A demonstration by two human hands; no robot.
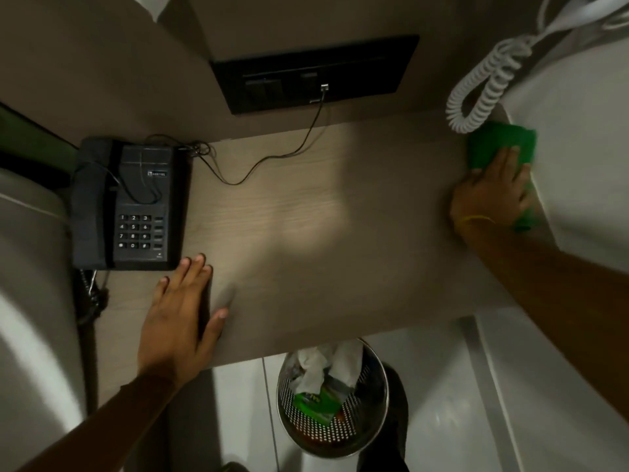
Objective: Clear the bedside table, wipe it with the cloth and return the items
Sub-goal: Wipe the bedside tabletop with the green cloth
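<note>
Head view: folded green fabric cloth (pixel 500 144) at the right edge of the pale wooden bedside table (pixel 306 216), under the right hand (pixel 493 195) (laid flat, pressing). Left hand (pixel 180 315) lies flat near the front edge. Perforated metal wastebasket (pixel 369 413) holds crumpled white paper (pixel 320 366).

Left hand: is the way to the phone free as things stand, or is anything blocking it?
Probably yes. The left hand lies flat and empty on the table, fingertips just short of the near corner of the phone, with nothing between them. Its cable runs off behind, out of the way.
</note>
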